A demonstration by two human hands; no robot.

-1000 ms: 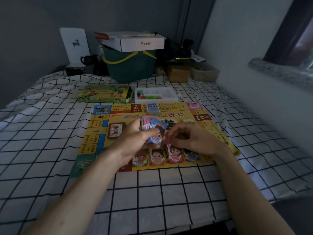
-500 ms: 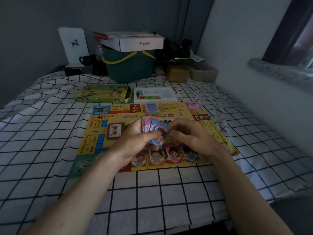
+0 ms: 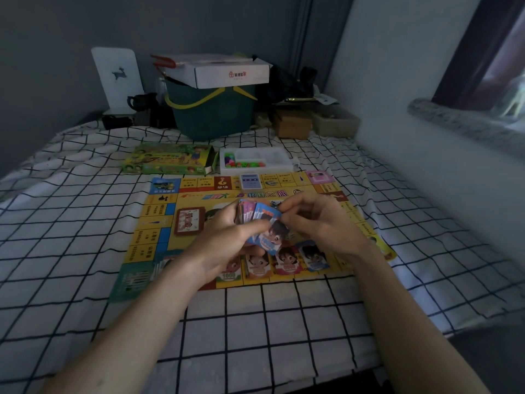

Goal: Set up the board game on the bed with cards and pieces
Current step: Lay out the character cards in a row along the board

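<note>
Dim room, bed [image 3: 85, 251] with black-grid white sheet carries everything. Card stack [image 3: 250, 214] sits mid-air over the centre of the game board [image 3: 159, 223], clamped in the left hand [image 3: 224, 245], thumb pressed across the front. Right hand [image 3: 321, 223] meets it from the right, fingers [image 3: 289, 220] pinching the top edge of the front blue card [image 3: 270, 237], which tilts down out of the stack. Board lies flat on the sheet; four character cards [image 3: 284, 263] in a row along its near edge, partly hidden by the hands. Red-brown framed card [image 3: 189, 221] lies on the board left of the hands, small blue-white card [image 3: 250, 181] at the far edge. Beyond the board: green game box [image 3: 167, 160] lying open-ended, and just beside it a white tray [image 3: 255, 160] with coloured pieces. Further back, green bucket [image 3: 210, 112] with a white carton [image 3: 221, 71] on top.
</note>
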